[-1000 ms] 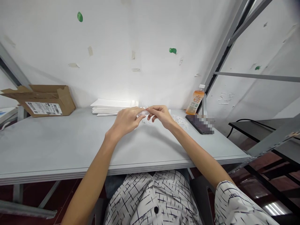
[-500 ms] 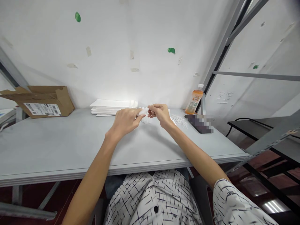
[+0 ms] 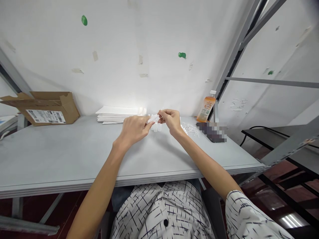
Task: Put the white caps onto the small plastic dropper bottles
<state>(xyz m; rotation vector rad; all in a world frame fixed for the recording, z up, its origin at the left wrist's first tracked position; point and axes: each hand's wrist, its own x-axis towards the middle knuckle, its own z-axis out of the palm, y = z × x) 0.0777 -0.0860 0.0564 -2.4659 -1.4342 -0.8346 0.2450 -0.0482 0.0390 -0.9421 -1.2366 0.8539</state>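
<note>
Above the back of the table, my left hand (image 3: 134, 128) is closed on a small white translucent tube-like piece (image 3: 153, 119), held tilted between thumb and fingers. At its right end, my right hand (image 3: 171, 120) is closed in a pinch. What sits between those right fingertips is too small to make out. Just below and behind the hands stand several small white cylindrical pieces (image 3: 156, 127), partly hidden. To the right of my right wrist lies a loose pile of thin white strips (image 3: 190, 129).
A stack of flat white sheets or envelopes (image 3: 114, 115) lies left of my hands against the wall. Farther left is an open cardboard box (image 3: 50, 108). An orange drink bottle (image 3: 206, 107) and a dark blurred phone-like object (image 3: 211, 132) are at the right. Metal frame posts (image 3: 230, 66) rise beyond.
My right hand has shifted very slightly at the piece's right end. My left hand keeps its hold on the white piece. The view has tilted a touch.
</note>
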